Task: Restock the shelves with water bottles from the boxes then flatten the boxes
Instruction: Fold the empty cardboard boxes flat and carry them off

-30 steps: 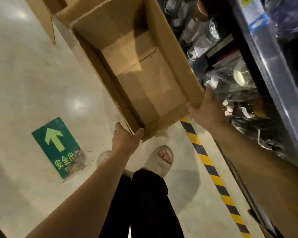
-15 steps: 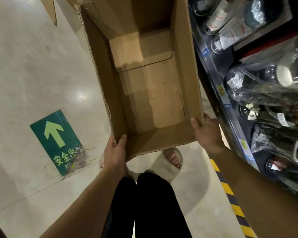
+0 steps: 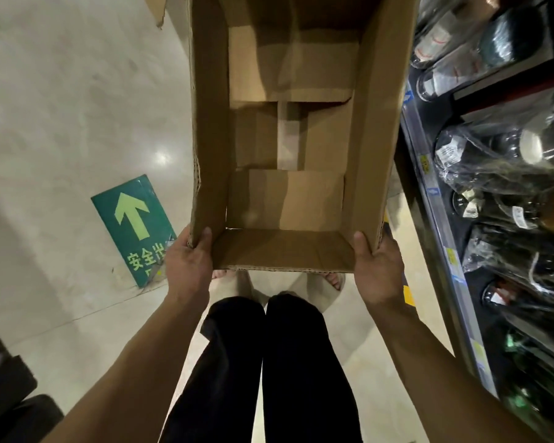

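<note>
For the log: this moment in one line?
box: empty, not flattened | left hand: grips left corner | right hand: grips right corner

Both arms reach forward, left hand [image 3: 187, 263] and right hand [image 3: 378, 266] gripping box [image 3: 285, 251] corners.

Left hand [image 3: 186, 266] and right hand [image 3: 378, 270] hold an empty cardboard box [image 3: 288, 123] beside the shelf [image 3: 435, 199]

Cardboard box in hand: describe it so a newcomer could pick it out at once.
Left of the bottle shelf, above the pale floor, a person holds an open cardboard box, left hand and right hand gripping its near corners. Unlike the wrapped bottles beside it, it is plain brown and empty.
</note>
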Tool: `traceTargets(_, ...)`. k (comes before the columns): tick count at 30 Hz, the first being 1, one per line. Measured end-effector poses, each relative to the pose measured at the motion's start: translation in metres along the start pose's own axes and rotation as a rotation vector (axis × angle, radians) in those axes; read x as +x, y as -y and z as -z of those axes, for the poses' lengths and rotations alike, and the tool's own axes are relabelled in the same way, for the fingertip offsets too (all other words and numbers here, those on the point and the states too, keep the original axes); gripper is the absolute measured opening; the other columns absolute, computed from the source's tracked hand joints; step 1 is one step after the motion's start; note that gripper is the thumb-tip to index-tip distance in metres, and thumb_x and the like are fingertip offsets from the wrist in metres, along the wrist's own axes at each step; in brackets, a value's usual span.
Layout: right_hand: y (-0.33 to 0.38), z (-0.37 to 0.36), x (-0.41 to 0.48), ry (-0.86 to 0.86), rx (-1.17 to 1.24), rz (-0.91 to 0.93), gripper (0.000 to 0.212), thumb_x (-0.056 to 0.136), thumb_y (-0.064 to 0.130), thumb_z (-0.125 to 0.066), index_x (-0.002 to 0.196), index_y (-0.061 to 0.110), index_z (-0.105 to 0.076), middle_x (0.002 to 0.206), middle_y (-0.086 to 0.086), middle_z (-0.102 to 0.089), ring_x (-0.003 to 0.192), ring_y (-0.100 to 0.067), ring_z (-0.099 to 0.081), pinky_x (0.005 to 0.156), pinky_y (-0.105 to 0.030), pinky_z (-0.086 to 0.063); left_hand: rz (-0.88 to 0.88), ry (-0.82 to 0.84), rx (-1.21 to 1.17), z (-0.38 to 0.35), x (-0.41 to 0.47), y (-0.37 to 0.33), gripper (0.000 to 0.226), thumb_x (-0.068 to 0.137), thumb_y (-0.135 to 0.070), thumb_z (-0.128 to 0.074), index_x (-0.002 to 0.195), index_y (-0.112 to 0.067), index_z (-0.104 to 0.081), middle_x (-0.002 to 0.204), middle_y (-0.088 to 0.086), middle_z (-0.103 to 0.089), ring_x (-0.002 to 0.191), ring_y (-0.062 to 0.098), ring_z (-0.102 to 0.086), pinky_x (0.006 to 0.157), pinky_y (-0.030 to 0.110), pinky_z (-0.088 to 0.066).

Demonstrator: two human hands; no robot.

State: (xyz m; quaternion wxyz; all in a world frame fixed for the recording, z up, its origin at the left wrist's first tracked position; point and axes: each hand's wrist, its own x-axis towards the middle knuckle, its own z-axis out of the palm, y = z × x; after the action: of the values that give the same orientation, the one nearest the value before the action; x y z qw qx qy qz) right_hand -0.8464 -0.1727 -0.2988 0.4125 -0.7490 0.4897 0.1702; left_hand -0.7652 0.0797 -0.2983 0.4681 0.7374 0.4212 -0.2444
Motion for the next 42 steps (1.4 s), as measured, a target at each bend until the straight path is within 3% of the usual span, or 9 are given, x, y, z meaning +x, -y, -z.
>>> traceTargets(7, 0.105, 0.05, -0.089, -0.381, -0.178, 0.513, 0.052, 0.091, 0.028, -0.067, 0.136, 0.01, -0.047, 0.135, -0.015, -0.042, 0.129, -0.029, -0.037, 0.109, -0.046, -0.036, -0.016, -0.014, -0.009, 0.066, -0.064, -0.043, 0.043, 0.084, -0.058, -0.055, 0.12, -0.037, -0.057, 0.124, -0.005, -0.064, 0.117, 0.024, -0.062, 0.105, 0.046, -0.052)
traceTargets(10, 0.149, 0.033, -0.106, -0.049, -0.302, 0.71, 0.045, 0.096, 0.04, -0.054, 0.137, 0.021, -0.052, 0.134, -0.002, -0.048, 0.126, -0.018, -0.04, 0.104, -0.043, -0.044, -0.042, -0.006, -0.008, 0.091, -0.087, -0.055, 0.048, 0.081, -0.059, -0.055, 0.124, -0.036, -0.056, 0.133, -0.003, -0.062, 0.123, 0.025, -0.059, 0.107, 0.05, -0.049)
traceTargets(14, 0.17, -0.025, -0.088, 0.49, -0.714, 0.505, 0.072, 0.102, 0.052, -0.052, 0.162, 0.03, -0.02, 0.17, 0.002, -0.014, 0.157, -0.028, -0.009, 0.126, -0.053, -0.018, -0.045, 0.003, -0.052, 0.118, -0.108, -0.063, 0.059, 0.08, -0.057, -0.057, 0.135, -0.034, -0.059, 0.139, -0.004, -0.06, 0.127, 0.028, -0.058, 0.106, 0.054, -0.05)
traceTargets(19, 0.141, -0.072, -0.052, 0.592, -1.071, 0.371, 0.072, 0.103, 0.054, -0.046, 0.163, 0.022, -0.023, 0.172, -0.008, 0.009, 0.156, -0.04, 0.01, 0.126, -0.062, -0.005, -0.032, 0.05, -0.12, 0.134, -0.116, -0.057, 0.041, 0.081, -0.058, -0.059, 0.12, -0.044, -0.059, 0.134, -0.009, -0.061, 0.122, 0.026, -0.06, 0.1, 0.053, -0.055)
traceTargets(25, 0.122, -0.082, -0.059, 0.715, -0.94, 0.226, 0.072, 0.104, 0.055, -0.037, 0.165, 0.023, -0.016, 0.173, -0.005, 0.007, 0.158, -0.034, 0.007, 0.126, -0.06, -0.009, -0.061, 0.056, -0.086, 0.138, -0.108, -0.042, 0.018, 0.087, -0.058, -0.06, 0.103, -0.055, -0.065, 0.114, -0.023, -0.065, 0.11, 0.014, -0.063, 0.055, 0.003, -0.047)
traceTargets(30, 0.162, -0.047, -0.091, 0.45, -0.793, 0.438, 0.068, 0.106, 0.05, -0.044, 0.162, 0.017, -0.023, 0.163, -0.008, -0.031, 0.148, -0.031, -0.029, 0.12, -0.045, -0.031, -0.034, 0.055, -0.063, 0.136, -0.107, -0.043, 0.013, 0.089, -0.055, -0.061, 0.088, -0.068, -0.065, 0.095, -0.041, -0.064, 0.104, 0.004, -0.062, 0.062, 0.007, -0.047)
traceTargets(36, 0.2, 0.077, -0.113, -0.524, -0.325, 0.94, 0.049, 0.094, 0.035, -0.068, 0.135, 0.009, -0.058, 0.128, -0.018, -0.054, 0.112, -0.032, -0.046, 0.092, -0.039, -0.036, -0.009, -0.007, -0.066, 0.146, -0.1, -0.043, 0.057, 0.08, -0.055, -0.058, 0.133, -0.036, -0.063, 0.127, -0.008, -0.061, 0.116, 0.022, -0.06, 0.073, 0.021, -0.054)
traceTargets(39, 0.19, 0.099, -0.094, -0.602, -0.297, 0.551, 0.087, 0.086, 0.041, -0.076, 0.154, 0.007, -0.035, 0.147, -0.024, -0.04, 0.129, -0.037, -0.04, 0.105, -0.046, -0.036, -0.01, -0.024, -0.036, 0.156, -0.096, -0.042, 0.069, 0.079, -0.056, -0.057, 0.141, -0.027, -0.061, 0.134, 0.0, -0.06, 0.117, 0.029, -0.06, 0.086, 0.039, -0.056)
traceTargets(42, 0.187, 0.081, -0.077, -0.086, -0.083, 0.064, 0.079, 0.094, 0.037, -0.072, 0.159, 0.018, -0.031, 0.15, -0.012, -0.053, 0.131, -0.033, -0.054, 0.099, -0.045, -0.05, -0.029, -0.012, -0.008, 0.159, -0.097, -0.038, 0.065, 0.08, -0.056, -0.056, 0.138, -0.029, -0.063, 0.132, -0.002, -0.06, 0.114, 0.03, -0.06, 0.094, 0.053, -0.056)
